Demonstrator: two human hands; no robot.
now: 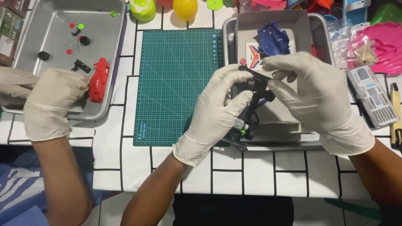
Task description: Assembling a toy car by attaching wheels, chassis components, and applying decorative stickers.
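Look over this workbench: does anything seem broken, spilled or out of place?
Nothing is spilled. The toys are in pieces: a black toy frame sits between the left hand and right hand, blue parts lie in the right tray, small bits scattered in the left tray.

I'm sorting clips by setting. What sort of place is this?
Probably a hobby or toy-assembly worktable, not a factory line. A green cutting mat lies on a grid-patterned cloth, metal trays hold small toy parts, and a screwdriver bit set sits beside the gloved right hand.
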